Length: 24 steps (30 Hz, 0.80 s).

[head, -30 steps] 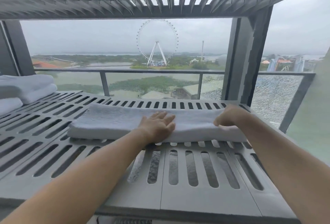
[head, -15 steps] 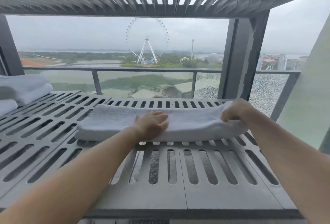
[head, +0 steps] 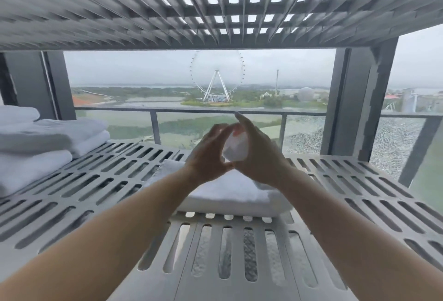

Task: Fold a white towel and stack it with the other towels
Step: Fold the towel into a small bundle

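Towels on a high balcony rack: a stack of folded towels (head: 48,137) sits at the far left of the slatted grey shelf (head: 182,286), well apart from the one I am working on. At centre my left hand (head: 208,154) and right hand (head: 260,159) meet above the shelf. The left's fingers curl round a raised end of the white towel (head: 230,197), and the right holds it from the other side with one finger pointing up. The rest of the towel lies on the shelf beneath, and my forearms cross in front of it and hide both its sides. A second slatted shelf (head: 215,1) hangs close overhead. Behind my hands runs a glass railing (head: 299,114). Beyond it a Ferris wheel (head: 217,80) stands over green wetland, and a pale dome (head: 305,94) lies to its right. A dark post (head: 347,99) blocks the view at right.
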Available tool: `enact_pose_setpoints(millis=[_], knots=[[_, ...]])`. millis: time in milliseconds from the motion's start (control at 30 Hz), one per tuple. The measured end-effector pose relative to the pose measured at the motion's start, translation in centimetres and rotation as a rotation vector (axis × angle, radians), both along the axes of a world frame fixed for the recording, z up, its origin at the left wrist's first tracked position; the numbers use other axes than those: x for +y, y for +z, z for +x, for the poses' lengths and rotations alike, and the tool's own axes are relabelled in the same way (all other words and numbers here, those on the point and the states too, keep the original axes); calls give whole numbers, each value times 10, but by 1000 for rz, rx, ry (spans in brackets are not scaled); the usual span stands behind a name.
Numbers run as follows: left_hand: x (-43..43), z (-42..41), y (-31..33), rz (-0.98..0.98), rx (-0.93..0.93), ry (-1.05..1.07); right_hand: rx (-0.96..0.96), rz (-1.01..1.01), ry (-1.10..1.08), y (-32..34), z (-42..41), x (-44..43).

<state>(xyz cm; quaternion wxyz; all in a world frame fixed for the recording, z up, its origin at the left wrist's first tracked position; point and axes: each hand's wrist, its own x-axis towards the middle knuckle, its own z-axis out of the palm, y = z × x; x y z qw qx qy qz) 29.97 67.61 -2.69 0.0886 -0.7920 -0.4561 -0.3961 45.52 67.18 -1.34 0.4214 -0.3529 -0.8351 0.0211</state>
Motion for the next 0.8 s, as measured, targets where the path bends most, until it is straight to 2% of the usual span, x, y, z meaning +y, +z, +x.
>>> enact_pose_setpoints(millis=[133, 233, 300, 433, 533, 600, 700, 800], knots=[[7, -1, 2, 69, 42, 137, 57, 52, 1, -4, 10, 1], [13, -7, 4, 106, 83, 196, -112, 4, -85, -14, 24, 0], [13, -12, 9, 92, 67, 189, -191, 7, -164, -24, 28, -1], [13, -21, 6, 65, 139, 186, -150, 0, -405, -43, 26, -2], [8, -25, 3, 145, 200, 39, -111, 46, -371, -40, 20, 1], [4, -25, 4, 238, 338, -40, -107, 76, -318, -34, 15, 6], [2, -28, 13, 377, 434, -21, -76, 147, -276, -34, 14, 10], [2, -40, 24, 399, 380, 58, -101, 161, -349, -53, 19, 13]])
